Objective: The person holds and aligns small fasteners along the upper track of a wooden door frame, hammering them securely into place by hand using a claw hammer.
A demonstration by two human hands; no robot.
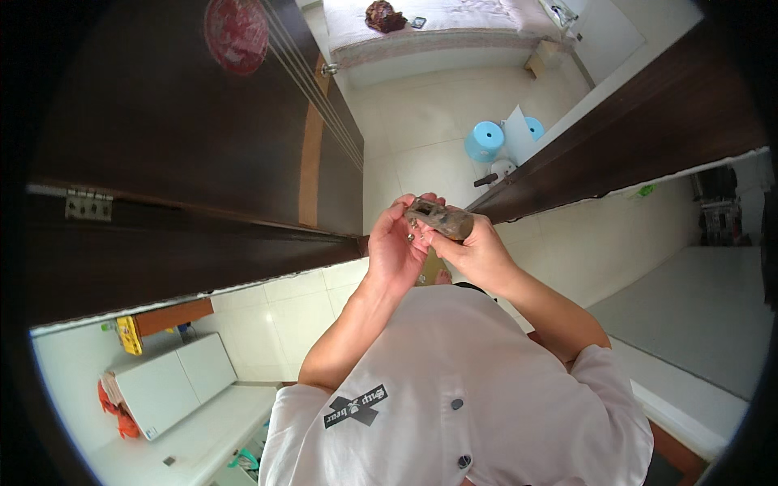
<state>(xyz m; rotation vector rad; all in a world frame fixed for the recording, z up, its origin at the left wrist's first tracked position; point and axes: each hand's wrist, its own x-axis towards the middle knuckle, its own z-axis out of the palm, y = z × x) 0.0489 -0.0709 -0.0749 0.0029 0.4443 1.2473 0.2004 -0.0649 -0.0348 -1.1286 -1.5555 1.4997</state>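
Observation:
Near the middle of the head view, my left hand (392, 246) is palm up with its fingers curled, holding a few small shiny metal pieces (411, 237). My right hand (477, 249) grips a worn, brownish metal block (440, 219), possibly a hammer head, with a rectangular opening at its left end and a rounded right end. The block lies over the fingers of my left hand, and my right thumb is close to the small pieces. Whether the block touches the left palm cannot be told.
A dark wooden door (243, 121) stands at the left, and a dark door frame (608, 133) runs along the right. Beyond the doorway are a blue stool (485, 141), a white sheet (518, 136) and a bed (450, 42). A white cabinet (176, 386) is at lower left.

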